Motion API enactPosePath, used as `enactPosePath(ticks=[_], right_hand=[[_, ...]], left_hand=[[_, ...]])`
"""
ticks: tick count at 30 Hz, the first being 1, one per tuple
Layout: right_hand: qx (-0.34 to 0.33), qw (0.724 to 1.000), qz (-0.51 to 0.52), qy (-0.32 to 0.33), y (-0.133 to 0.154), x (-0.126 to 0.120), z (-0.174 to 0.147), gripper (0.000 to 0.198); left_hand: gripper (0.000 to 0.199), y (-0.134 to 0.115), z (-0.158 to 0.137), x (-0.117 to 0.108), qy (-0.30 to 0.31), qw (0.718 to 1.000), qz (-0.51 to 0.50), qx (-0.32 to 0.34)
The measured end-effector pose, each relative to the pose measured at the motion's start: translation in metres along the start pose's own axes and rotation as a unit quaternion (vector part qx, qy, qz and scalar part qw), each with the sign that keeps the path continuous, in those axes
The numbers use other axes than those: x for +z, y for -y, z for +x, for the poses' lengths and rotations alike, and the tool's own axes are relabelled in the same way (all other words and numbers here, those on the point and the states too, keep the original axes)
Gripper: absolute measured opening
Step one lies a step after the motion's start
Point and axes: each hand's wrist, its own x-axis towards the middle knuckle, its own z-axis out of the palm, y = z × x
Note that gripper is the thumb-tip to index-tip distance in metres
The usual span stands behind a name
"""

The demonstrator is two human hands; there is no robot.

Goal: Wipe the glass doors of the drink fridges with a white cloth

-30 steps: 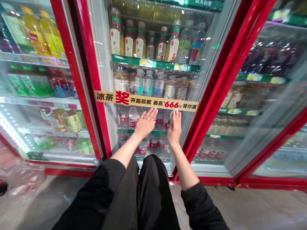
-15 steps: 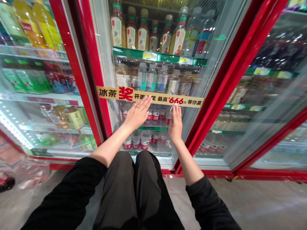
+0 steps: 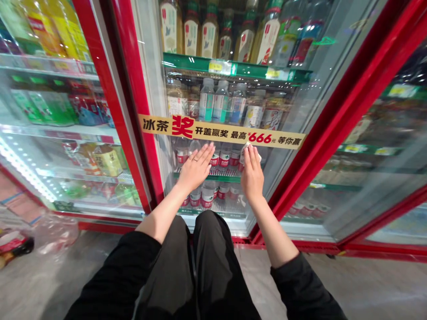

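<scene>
Just below the yellow promotional strip (image 3: 222, 132) on the cooler's glass door (image 3: 283, 113), my left hand (image 3: 196, 168) lies flat, fingers stretched out, with nothing in it. To its right, my right hand (image 3: 252, 175) presses a white tissue (image 3: 247, 147) to the glass under its fingers. Only the tissue's edges show around the fingertips; it could be a thin cloth. Behind the glass, water bottles with red labels (image 3: 224, 159) stand on the lower shelves, partly covered by my hands.
Red door frames (image 3: 336, 133) flank this door. Other glass-fronted coolers with drinks stand on both sides. On the floor at left lie a clear plastic-wrapped bundle (image 3: 55, 233) and a dark-capped bottle (image 3: 16, 244). My knees (image 3: 211, 226) are close to the cooler's base.
My left hand has slid down from the strip, uncovering its lettering. My right hand with the tissue stays just under the strip's red number. The view has shifted slightly.
</scene>
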Motion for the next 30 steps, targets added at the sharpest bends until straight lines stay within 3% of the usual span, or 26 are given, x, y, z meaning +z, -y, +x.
enactPosePath(ticks=[5,10,15,20,26,30], right_hand=[[-0.039,0.999,0.020,0.017,0.024,0.015,0.018,0.079],[-0.069,0.995,0.024,0.070,0.026,0.009,0.010,0.075],[-0.029,0.999,0.027,0.025,0.017,0.008,-0.002,0.077],[-0.033,0.998,0.049,0.028,0.041,0.022,0.016,0.078],[-0.091,0.987,0.079,0.103,0.043,0.011,0.019,0.074],[-0.078,0.991,0.070,0.081,0.029,-0.001,0.009,0.075]], left_hand=[[0.088,-0.012,-0.002,0.017,-0.034,0.998,-0.018,-0.041],[0.088,-0.012,-0.004,0.021,-0.063,0.997,-0.014,-0.038],[0.089,-0.017,-0.004,0.022,-0.080,0.995,-0.023,-0.048],[0.093,-0.029,-0.003,0.023,-0.058,0.993,-0.037,-0.096],[0.092,-0.023,-0.007,0.010,-0.019,0.998,-0.024,-0.060],[0.088,-0.007,-0.011,-0.010,-0.025,0.998,-0.001,-0.056]])
